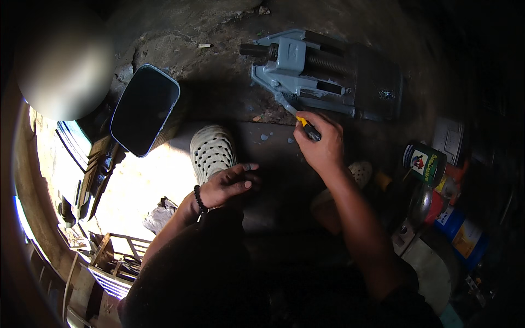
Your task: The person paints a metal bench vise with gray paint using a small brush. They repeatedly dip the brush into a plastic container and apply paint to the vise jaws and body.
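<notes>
My right hand (pixel 322 136) is closed around a paintbrush (pixel 310 129) with a black and yellow handle. Its paint-smeared head reaches the near edge of a large bench vise (pixel 290 57) lying on the ground. Blue-grey paint covers the vise's left part and lower side. Its right end is in shadow and looks dark, and a threaded screw shows in the middle. My left hand (pixel 227 183), with a dark beaded bracelet at the wrist, rests by my knee. Its fingers are loosely apart and hold nothing; the fingertips look stained.
Left of the vise stands a dark rectangular container (pixel 145 109) with a pale rim. My feet wear light perforated clogs (pixel 212 150). To the right are a green paint can (pixel 424 161) and a blue container (pixel 462 238). A slatted crate (pixel 112 276) is at lower left.
</notes>
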Tool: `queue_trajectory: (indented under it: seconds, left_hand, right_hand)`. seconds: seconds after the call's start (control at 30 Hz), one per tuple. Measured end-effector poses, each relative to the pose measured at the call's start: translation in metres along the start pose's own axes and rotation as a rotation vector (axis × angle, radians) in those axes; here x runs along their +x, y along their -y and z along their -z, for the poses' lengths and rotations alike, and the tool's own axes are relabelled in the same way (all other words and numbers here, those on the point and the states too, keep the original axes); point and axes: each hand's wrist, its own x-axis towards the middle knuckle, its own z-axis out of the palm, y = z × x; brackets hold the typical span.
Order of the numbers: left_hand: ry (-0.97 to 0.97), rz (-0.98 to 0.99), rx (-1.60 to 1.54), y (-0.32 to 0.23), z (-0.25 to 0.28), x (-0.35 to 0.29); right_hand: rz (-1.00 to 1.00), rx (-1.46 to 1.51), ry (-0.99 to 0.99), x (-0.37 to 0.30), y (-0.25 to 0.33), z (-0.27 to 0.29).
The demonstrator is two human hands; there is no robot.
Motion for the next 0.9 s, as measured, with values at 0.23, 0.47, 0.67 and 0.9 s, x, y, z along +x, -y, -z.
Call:
queue_trajectory:
  seconds: [0.23, 0.47, 0.67, 0.9]
  left_hand:
    - [-0.004, -0.015, -0.026, 0.006, 0.002, -0.001]
    - [0.010, -0.017, -0.044, 0.007, 0.002, 0.000]
    - [-0.003, -0.010, -0.070, 0.006, 0.001, 0.000]
    - [-0.004, -0.011, -0.096, 0.004, -0.001, -0.002]
  right_hand:
    - [-0.109, 0.176, 0.015, -0.043, -0.003, 0.029]
    - [-0.435, 0.491, -0.056, -0.079, -0.003, 0.037]
    - [-0.519, 0.483, -0.028, -0.090, -0.004, 0.050]
    - [-0.468, 0.566, -0.019, -0.088, -0.003, 0.070]
